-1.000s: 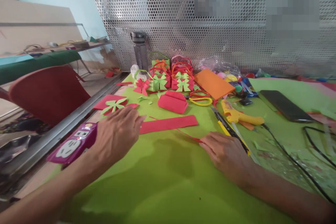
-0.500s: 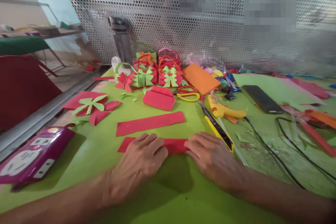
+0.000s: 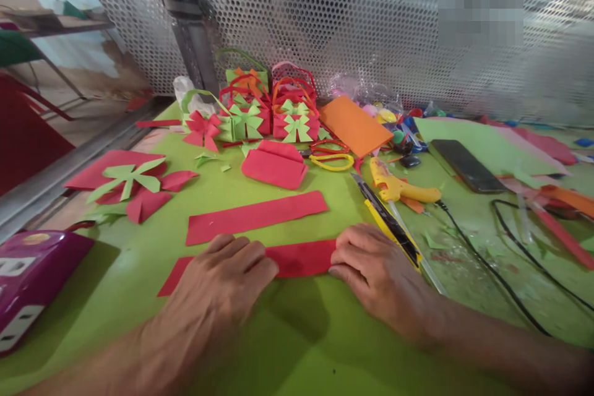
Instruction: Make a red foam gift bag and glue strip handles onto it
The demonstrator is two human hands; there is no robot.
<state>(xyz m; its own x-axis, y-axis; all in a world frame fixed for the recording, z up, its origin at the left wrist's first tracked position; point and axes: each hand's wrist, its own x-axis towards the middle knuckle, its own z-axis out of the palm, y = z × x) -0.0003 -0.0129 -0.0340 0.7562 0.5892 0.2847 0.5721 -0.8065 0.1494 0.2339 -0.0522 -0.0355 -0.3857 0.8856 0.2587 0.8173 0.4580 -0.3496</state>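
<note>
A red strip [image 3: 301,259], which looks like felt or craft foam, stretches between both hands just above the green table top. My left hand [image 3: 227,281] is closed over its left part, and the strip's end sticks out beyond the wrist side. The right end is pinched in my right hand [image 3: 371,266], fingers bent. Behind it lies a second red strip [image 3: 257,218], flat and untouched. Farther back rests a folded red piece [image 3: 273,164]. A yellow-and-black utility knife [image 3: 390,223] lies beside my right hand.
Small red and green bags with bows [image 3: 297,120] stand at the back near a dark bottle [image 3: 192,43]. Yellow glue gun [image 3: 399,189], scissors [image 3: 331,161], orange sheet [image 3: 355,125] and phone [image 3: 466,165] lie rightward. A purple power strip [image 3: 41,284] sits left; a black cable [image 3: 482,269] crosses the right.
My left hand has shifted left along the red strip, so more of the strip shows between my hands. The right hand keeps its pinch. The camera view has moved closer and slightly right.
</note>
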